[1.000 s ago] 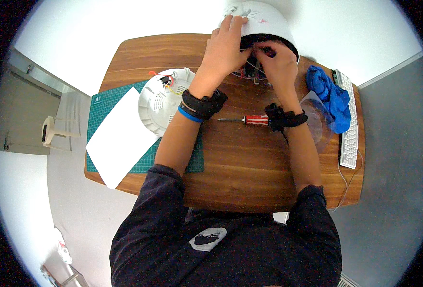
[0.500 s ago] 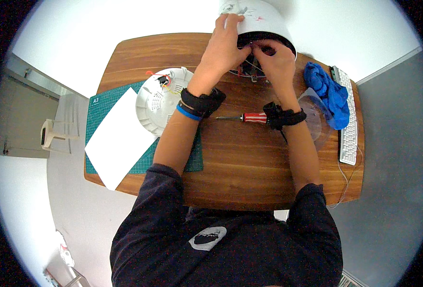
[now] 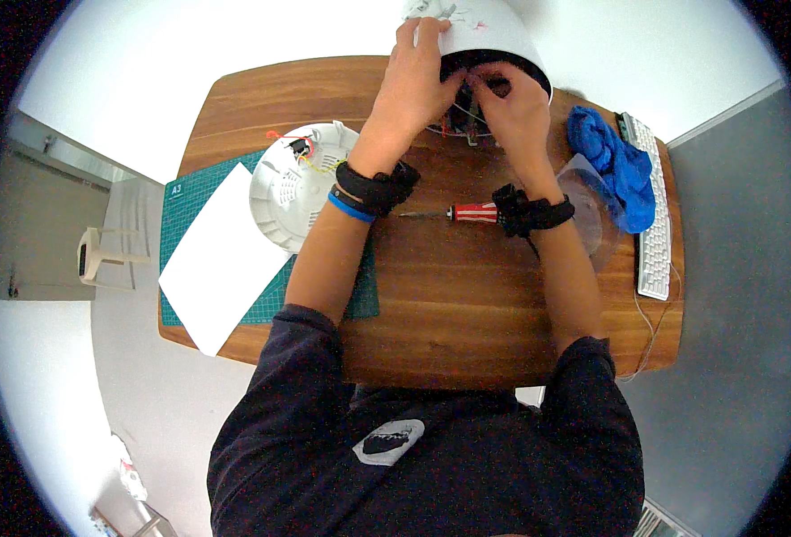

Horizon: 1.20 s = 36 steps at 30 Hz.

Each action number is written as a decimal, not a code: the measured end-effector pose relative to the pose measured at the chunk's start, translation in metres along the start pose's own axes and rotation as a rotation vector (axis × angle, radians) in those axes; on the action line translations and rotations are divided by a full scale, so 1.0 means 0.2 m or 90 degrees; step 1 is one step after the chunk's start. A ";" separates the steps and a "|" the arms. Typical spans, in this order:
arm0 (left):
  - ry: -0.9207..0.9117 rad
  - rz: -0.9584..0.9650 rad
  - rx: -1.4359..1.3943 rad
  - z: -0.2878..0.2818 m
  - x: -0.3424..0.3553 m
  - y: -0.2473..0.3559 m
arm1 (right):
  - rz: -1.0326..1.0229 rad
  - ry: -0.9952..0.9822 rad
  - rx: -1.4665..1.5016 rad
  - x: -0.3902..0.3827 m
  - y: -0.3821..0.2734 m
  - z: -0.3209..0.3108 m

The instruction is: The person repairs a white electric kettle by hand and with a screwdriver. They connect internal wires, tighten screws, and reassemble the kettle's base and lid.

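Observation:
At the far edge of the table a white, rounded appliance housing (image 3: 496,29), perhaps a rice cooker body, lies tilted with its dark open side toward me. Wires and metal parts show inside the opening. My left hand (image 3: 409,94) grips the shell's left side, fingers on the outside and thumb at the opening. My right hand (image 3: 516,112) reaches into that opening, thumb and forefinger pinched near the left thumb; what they hold is too small to make out. A round white vented base cover (image 3: 275,201) with wires lies left of my left forearm. Between my wrists lies a red-and-white-handled screwdriver (image 3: 474,213).
A white sheet of paper (image 3: 225,264) and a green cutting mat (image 3: 190,210) lie under the base cover. To the right are a blue cloth (image 3: 624,179), a white keyboard (image 3: 655,242) with its cable, and a clear plastic piece (image 3: 592,210). A white wall (image 3: 306,31) stands behind the table.
Both hands stay at the housing's opening with small finger movements. The whole view has shifted slightly; the things on the table keep their places.

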<state>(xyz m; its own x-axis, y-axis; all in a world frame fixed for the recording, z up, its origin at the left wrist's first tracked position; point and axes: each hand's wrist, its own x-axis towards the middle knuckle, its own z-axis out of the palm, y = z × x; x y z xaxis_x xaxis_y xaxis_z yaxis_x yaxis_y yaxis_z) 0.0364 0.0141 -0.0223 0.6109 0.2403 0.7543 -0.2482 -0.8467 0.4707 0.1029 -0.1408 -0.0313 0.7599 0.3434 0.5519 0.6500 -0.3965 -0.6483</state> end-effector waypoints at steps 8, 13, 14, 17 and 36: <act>0.032 0.122 0.174 0.00 0.01 0.02 | -0.057 -0.006 0.033 0.01 0.00 0.00; -0.048 0.130 0.059 -0.04 0.01 0.05 | -0.155 0.011 0.020 -0.02 0.07 -0.02; -0.044 0.147 0.076 -0.04 0.01 0.05 | -0.173 0.008 0.013 -0.03 0.07 -0.03; -0.041 0.156 0.093 -0.07 0.01 0.06 | -0.101 -0.043 -0.101 -0.14 -0.05 -0.15; -0.037 0.106 0.192 0.00 0.00 0.08 | -0.134 -0.398 -0.086 -0.34 0.09 -0.57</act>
<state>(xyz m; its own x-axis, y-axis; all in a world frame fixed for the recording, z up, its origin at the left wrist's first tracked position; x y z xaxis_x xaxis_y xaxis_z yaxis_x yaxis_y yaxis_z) 0.0333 0.0003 -0.0153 0.6246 0.0665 0.7781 -0.1198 -0.9764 0.1796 0.0638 -0.2684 -0.0212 0.4978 0.8375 0.2252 0.8101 -0.3563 -0.4656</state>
